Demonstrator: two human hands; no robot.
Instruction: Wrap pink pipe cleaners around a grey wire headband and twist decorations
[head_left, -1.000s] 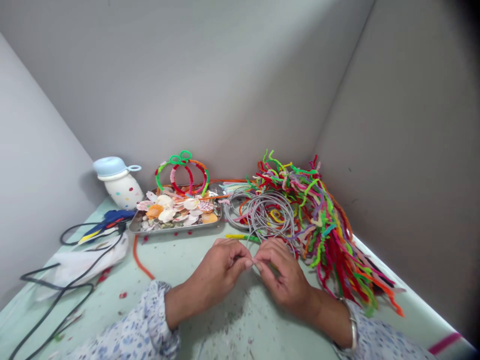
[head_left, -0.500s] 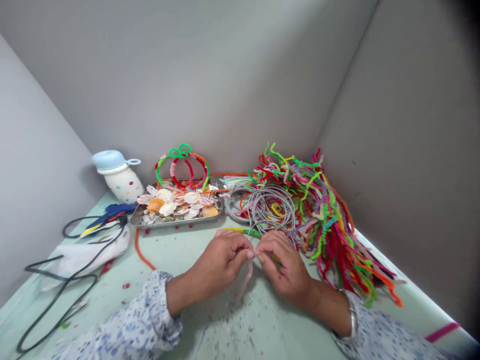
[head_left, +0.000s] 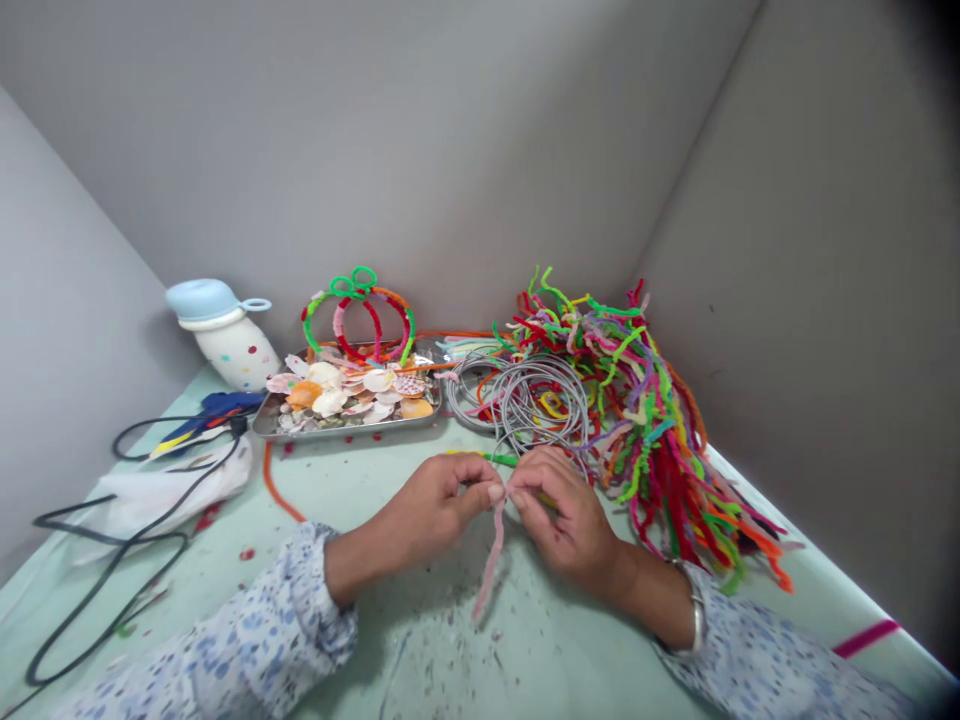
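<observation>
A pale pink pipe cleaner (head_left: 491, 570) hangs down between my hands, its upper end pinched at the fingertips. My left hand (head_left: 431, 510) closes thumb and forefinger on it from the left. From the right, my right hand (head_left: 566, 520) pinches it too, the fingertips of both hands almost touching. Just behind the fingers shows a green and yellow fuzzy length (head_left: 504, 459), partly hidden by my hands. Whether it joins the pink piece I cannot tell. Beyond lie several coiled grey wire rings (head_left: 544, 400).
A heap of coloured pipe cleaners (head_left: 660, 430) spreads along the right. Behind stands a metal tray (head_left: 352, 430) of seashells (head_left: 330, 385), with wrapped rings (head_left: 360, 325) upright at its back. To the left are a white bottle (head_left: 236, 350), blue-handled pliers (head_left: 217, 408) and a black cable (head_left: 142, 540).
The view has shifted slightly, so objects sit a little higher and further left. More of the pink pipe cleaner's hanging end shows; both hands keep their pinch.
</observation>
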